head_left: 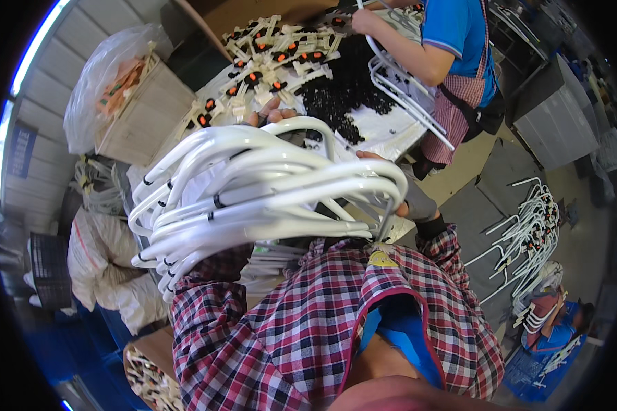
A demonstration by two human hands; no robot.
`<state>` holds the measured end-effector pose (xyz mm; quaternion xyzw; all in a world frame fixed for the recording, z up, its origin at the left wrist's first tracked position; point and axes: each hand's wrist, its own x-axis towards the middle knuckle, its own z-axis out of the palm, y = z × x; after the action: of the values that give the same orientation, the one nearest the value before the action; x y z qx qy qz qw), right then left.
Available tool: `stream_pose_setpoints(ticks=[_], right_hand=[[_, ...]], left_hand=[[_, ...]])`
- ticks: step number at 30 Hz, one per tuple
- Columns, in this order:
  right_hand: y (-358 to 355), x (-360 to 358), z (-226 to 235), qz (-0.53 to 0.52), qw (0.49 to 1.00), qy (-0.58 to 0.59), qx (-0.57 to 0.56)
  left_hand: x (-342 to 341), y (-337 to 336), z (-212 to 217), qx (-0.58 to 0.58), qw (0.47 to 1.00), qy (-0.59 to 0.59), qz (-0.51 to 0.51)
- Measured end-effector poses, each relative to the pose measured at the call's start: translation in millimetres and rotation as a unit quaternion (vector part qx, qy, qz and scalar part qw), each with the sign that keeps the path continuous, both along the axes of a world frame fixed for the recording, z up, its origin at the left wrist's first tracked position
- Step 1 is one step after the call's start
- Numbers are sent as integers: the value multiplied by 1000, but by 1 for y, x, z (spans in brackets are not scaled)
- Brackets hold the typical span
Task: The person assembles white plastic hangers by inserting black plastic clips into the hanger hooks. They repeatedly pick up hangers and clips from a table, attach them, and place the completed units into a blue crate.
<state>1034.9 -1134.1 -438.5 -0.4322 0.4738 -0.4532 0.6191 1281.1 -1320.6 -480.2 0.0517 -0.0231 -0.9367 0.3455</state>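
A bundle of white bent metal tubes (274,181) with small black rings lies across my front, in both my arms. My left hand (275,113), in a grey fingerless glove, reaches under the bundle; its curled fingertips show past the far side. At the right end, my right hand (418,202), gloved the same way, grips the tubes by their bends. The tubes partly cover both hands. Just beyond them, a worktable (384,133) bears a heap of cream plastic parts (281,51) with black and orange pieces, next to a pile of small black parts (346,89).
Across the table, a co-worker in a blue shirt (452,41) handles white tubes. A wooden crate (140,109) with plastic sheeting stands at the left, above white woven sacks (106,267). More white tubes (528,233) lie at the right, near another person (562,329).
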Motion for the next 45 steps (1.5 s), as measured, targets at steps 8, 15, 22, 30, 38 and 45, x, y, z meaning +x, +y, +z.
stream_pose_setpoints(ticks=[8,15,22,30,38,45], right_hand=[[-190,-18,-91,-15,988,95,120],[-274,-10,-183,-20,964,198,176],[-275,17,-193,-75,940,299,147],[-214,41,-183,-14,811,574,115],[-147,46,-162,10,758,624,191],[-119,8,-155,33,802,567,186]], left_hand=[[-38,-160,-229,-15,973,-218,-67],[-61,-223,-353,-228,852,-454,-125],[-25,-212,-361,-613,489,-601,-157],[71,-119,-214,-671,407,-606,-132],[313,42,-127,-192,348,-893,210],[399,135,-234,278,805,-496,168]])
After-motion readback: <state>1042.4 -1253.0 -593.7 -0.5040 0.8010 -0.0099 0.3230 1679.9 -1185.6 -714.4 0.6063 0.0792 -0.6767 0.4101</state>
